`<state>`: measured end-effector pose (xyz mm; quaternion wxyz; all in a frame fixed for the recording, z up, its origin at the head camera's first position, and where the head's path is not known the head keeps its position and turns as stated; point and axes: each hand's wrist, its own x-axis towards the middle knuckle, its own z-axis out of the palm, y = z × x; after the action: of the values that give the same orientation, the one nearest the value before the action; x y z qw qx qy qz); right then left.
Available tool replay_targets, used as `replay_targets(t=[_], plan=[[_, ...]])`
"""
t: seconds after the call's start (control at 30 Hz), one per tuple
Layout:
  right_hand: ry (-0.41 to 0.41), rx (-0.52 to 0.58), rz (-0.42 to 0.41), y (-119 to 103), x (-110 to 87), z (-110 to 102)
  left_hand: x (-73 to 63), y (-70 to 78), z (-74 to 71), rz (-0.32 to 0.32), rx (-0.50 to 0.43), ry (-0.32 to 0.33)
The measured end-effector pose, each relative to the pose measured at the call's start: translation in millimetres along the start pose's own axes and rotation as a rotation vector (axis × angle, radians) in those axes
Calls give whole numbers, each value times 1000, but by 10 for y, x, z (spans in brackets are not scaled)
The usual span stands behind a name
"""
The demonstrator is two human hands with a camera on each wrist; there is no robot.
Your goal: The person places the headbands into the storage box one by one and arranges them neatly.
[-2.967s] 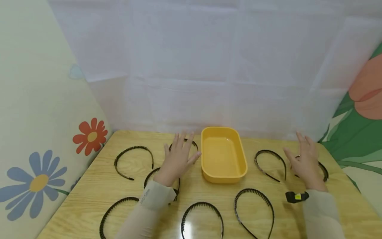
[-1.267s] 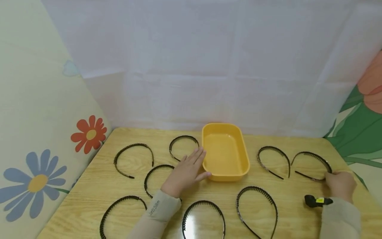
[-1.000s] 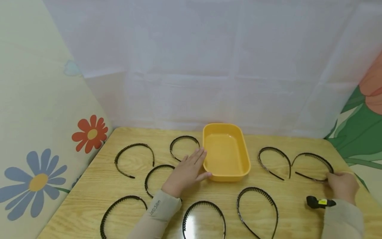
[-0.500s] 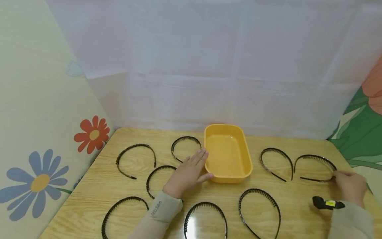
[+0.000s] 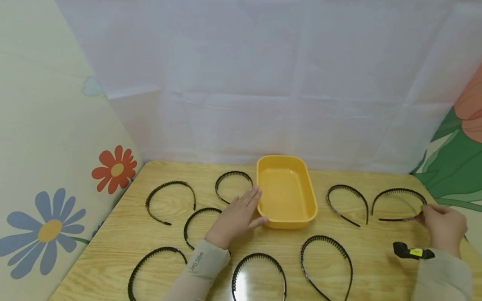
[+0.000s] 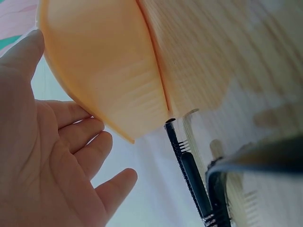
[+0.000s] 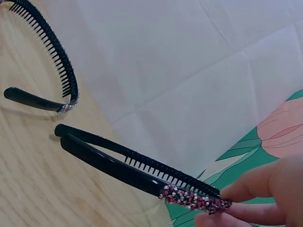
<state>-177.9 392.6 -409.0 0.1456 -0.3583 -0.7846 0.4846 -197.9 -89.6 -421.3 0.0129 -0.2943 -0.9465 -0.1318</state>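
Observation:
My right hand [image 5: 444, 223] pinches a black toothed headband [image 5: 401, 191] by its right side, at the far right of the table. In the right wrist view this headband [image 7: 113, 168] shows a patch of pink, white and dark beads beside the fingertips. Its two ends point left, close over the wood. My left hand [image 5: 237, 219] lies with straight fingers along the left side of the yellow plastic basin [image 5: 286, 219]. In the left wrist view its fingertips [image 6: 90, 113] are at the rim of the basin [image 6: 104, 61], whose inside holds nothing.
Several more black headbands lie spread on the wooden table [image 5: 113, 238]: one headband [image 5: 346, 187] right of the basin, another headband [image 5: 325, 238] nearer the front, others left and front. A white cloth [image 5: 226, 83] hangs behind; flowered panels [image 5: 49, 125] stand at both sides.
My right hand came down, took hold of the far-right headband, and has now raised and turned it slightly. My left hand moved right to the basin and has stayed there.

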Motion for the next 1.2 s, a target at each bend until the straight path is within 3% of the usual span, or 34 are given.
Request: replay_targets(t=[0.23,0.43,0.57,0.7,0.83,1.07,1.2], plan=[[87,79,-65,-62,-59,24,-4,0,-7,0,6,-1],[92,148,-68,-139,-109,84,-15,12,-4,5,5,-3],[40,334,-56,-204,-148,151,-25,23,-8,4,10,7],[-127,600,-50,-262,-176,189,-36,31,-27,4,14,12],[-363,750,-72,-294,-198,224,-31,34,-34,1,15,8],[-669,884,-70,-348,-269,382,-19,27,-31,-1,10,4],[-795,940,-45,-399,-323,507,-16,24,-33,1,-1,7]])
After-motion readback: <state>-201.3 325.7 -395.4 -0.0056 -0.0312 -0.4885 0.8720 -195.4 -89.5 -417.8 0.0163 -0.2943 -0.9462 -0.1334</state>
